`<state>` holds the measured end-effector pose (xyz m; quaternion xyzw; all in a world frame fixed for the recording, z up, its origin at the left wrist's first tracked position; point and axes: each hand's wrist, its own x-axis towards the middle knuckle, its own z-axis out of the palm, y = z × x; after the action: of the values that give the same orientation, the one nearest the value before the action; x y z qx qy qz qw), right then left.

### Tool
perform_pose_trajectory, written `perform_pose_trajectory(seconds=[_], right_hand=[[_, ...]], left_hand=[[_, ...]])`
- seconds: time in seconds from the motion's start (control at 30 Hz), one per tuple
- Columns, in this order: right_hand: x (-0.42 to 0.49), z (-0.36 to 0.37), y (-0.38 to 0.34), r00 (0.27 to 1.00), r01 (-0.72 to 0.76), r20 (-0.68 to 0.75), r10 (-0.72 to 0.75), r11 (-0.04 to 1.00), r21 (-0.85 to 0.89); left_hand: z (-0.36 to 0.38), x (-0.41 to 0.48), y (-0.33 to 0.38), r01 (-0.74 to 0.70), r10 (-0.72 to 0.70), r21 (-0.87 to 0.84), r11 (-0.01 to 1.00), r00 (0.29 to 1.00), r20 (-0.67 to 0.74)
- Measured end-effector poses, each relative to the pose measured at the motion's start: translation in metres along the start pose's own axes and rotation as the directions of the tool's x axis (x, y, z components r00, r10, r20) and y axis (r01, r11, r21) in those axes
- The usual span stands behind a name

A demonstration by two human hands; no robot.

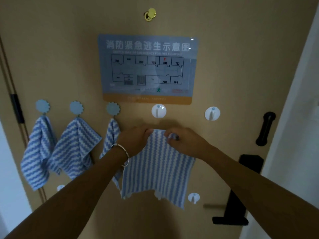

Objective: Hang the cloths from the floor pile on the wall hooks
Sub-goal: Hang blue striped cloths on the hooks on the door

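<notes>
hanging flat from both hands, blue-and-white wavy-striped cloth

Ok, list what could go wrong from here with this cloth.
1. The left hand and right hand hold the striped cloth by its top edge, below the free white hook. The edge could miss the peg and the cloth drop.
2. The left wrist crosses the third hung cloth and might brush it off.
</notes>
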<state>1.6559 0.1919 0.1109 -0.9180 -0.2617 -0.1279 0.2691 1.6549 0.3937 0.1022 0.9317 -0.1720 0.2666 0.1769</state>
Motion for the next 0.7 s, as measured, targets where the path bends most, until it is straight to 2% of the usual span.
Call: perform_pose_trajectory(seconds=[0.2,0.37,0.53,0.7], right_hand=[[0.041,-0.016,0.002,0.986,0.1,-0.123,-0.108,0.993,-0.07],[0.071,-0.029,0.001,0.949,0.166,-0.247,-0.197,0.976,-0.138],[0.081,-0.029,0.006,0.953,0.117,-0.233,-0.194,0.944,-0.308],[0.076,-0.021,0.02,0.96,0.105,-0.207,-0.187,0.93,-0.352]], left_hand=[[-0.015,0.043,-0.005,0.003,0.008,0.086,0.996,0.993,-0.117],[-0.027,0.078,-0.006,0.038,-0.016,0.08,0.996,0.966,-0.258],[-0.012,0.09,-0.016,0.075,-0.045,0.157,0.985,0.982,-0.184],[0.005,0.085,-0.014,0.1,-0.069,0.184,0.978,0.983,-0.169]])
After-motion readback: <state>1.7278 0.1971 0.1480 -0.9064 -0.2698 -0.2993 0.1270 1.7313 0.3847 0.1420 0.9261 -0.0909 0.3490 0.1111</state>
